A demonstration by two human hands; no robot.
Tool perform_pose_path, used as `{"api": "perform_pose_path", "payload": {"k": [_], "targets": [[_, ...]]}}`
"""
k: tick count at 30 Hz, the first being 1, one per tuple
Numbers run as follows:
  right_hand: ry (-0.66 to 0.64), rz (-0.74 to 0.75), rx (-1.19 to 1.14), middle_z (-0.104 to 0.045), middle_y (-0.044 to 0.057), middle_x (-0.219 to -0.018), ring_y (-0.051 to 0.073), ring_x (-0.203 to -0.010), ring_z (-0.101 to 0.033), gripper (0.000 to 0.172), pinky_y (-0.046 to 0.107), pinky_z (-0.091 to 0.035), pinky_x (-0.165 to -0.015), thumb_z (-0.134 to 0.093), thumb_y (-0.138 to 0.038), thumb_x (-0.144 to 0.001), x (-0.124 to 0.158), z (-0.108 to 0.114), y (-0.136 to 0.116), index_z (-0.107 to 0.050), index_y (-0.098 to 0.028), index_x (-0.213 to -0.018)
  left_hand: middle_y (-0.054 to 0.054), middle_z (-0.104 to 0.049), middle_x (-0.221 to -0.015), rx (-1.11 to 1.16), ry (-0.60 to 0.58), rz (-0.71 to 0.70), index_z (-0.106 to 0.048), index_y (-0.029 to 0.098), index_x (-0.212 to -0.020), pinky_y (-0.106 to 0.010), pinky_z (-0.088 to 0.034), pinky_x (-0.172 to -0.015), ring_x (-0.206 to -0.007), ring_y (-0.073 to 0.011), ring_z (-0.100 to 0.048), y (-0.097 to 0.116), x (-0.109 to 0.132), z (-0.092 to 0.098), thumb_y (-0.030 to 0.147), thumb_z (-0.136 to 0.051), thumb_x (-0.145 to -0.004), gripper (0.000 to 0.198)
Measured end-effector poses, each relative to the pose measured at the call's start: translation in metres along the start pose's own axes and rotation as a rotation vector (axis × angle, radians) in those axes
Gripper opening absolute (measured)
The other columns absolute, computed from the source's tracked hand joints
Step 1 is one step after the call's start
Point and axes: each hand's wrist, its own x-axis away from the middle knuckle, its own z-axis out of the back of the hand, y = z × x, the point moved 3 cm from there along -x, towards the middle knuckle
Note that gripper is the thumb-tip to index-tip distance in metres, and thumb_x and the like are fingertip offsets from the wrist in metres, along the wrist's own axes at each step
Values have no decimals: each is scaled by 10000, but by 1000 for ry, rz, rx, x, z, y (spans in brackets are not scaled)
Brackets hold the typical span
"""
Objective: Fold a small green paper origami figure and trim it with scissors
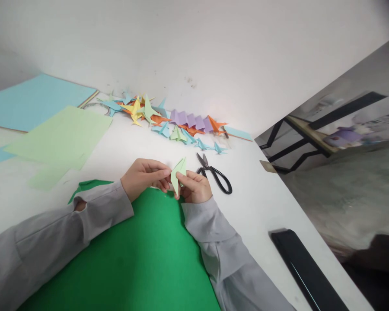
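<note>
A small folded piece of light green paper (177, 173) stands pointed between my two hands, just above the far edge of a big dark green sheet (139, 259). My left hand (145, 176) pinches its left side with fingers closed. On the paper's right side my right hand (194, 186) pinches it with thumb and forefinger. Both wrists wear grey sleeves. Black scissors (215, 173) lie on the white table (256, 203) just right of my right hand.
A row of several folded paper figures (168, 121) in blue, yellow, orange, purple and green lies along the wall. Flat light green (61, 136) and light blue (32, 101) sheets lie at the left. A black flat object (306, 270) sits at the table's right edge.
</note>
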Motion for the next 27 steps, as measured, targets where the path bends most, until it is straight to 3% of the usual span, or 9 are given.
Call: {"api": "perform_pose_path", "payload": {"k": [13,20,27], "targets": [[19,42,14,-549,-18,-377,79,-288,-467,284,183,-346,-305,-682,-367,-609,0,0,1,-582,-139,-474,-8,-613,-494,-73,71,-26,-620,95,-729,-236,-490,-482,-458,-108,-575,1,0,0,184,-692,-602,170],[42,33,-4,-553,-22,-392,76,-295,-469,282,184,-343,-304,-693,-359,-607,0,0,-1,-569,-145,-472,17,-605,-637,-191,73,-173,-587,131,-912,-233,-498,-453,-493,-101,-577,3,2,-4,114,-631,-616,300],[37,43,-10,-532,-38,-357,71,-275,-448,274,178,-322,-292,-704,-348,-580,0,-2,-2,-555,-161,-446,-39,-612,-728,-378,54,-320,-675,137,-734,-231,-476,-444,-551,-113,-572,4,4,-5,98,-588,-621,148]]}}
